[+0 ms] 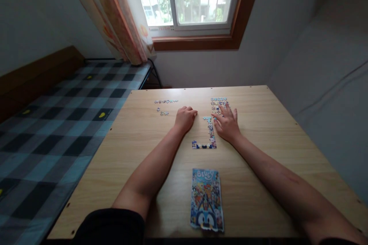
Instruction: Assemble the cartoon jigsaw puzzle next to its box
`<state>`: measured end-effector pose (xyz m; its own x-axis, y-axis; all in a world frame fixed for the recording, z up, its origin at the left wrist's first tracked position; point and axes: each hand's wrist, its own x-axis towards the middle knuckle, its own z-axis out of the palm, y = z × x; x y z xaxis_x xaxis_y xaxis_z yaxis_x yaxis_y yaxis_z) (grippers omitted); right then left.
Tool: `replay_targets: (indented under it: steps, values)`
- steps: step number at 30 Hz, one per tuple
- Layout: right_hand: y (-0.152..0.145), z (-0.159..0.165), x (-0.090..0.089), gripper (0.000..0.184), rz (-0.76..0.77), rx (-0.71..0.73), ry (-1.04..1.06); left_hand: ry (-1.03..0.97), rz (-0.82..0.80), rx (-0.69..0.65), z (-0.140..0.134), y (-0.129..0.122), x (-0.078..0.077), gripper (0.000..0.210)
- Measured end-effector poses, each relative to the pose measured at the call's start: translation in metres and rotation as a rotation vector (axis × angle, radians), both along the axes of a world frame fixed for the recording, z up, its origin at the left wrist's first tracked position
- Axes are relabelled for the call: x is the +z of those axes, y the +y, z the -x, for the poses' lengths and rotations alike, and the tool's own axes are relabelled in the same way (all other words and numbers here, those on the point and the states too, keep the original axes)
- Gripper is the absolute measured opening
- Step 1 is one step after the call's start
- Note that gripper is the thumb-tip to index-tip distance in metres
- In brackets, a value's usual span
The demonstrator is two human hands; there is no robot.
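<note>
A partly joined jigsaw puzzle [212, 132] lies on the wooden table, forming a right side, a bottom edge and a short top piece. My right hand [227, 124] is spread over its upper right, index fingertip at the top corner and the other fingers above loose puzzle pieces [218, 99]. To the left of the puzzle, my left hand [185, 118] rests with its fingers curled together; whatever they may hold is too small to make out. Farther left lie a row of pieces [166, 102] and a few more pieces [164, 113].
A colourful picture packet [206, 199] marked "Bluey" lies near the front of the table [258, 206]. Left of the table stands a bed with a checked cover [86, 122]. Behind are a window [201, 0] and a curtain [115, 15].
</note>
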<state>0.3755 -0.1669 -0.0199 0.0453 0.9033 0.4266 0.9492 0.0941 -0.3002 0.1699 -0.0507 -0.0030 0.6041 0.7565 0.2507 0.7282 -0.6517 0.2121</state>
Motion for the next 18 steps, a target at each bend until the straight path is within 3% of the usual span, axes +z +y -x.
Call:
replay_targets:
  steps: [6, 12, 18]
  values:
    - [0.004, 0.008, 0.004, 0.041, 0.006, 0.014, -0.041, -0.106, 0.023, -0.022, 0.003, 0.008, -0.003, 0.027]
    - [0.022, 0.019, 0.006, 0.045, -0.037, -0.003, 0.021, -0.181, 0.012, 0.061, 0.006, 0.006, -0.004, 0.028]
    - [0.020, 0.022, 0.009, 0.033, -0.057, -0.011, 0.083, -0.219, 0.036, 0.097, 0.013, 0.008, -0.006, 0.027]
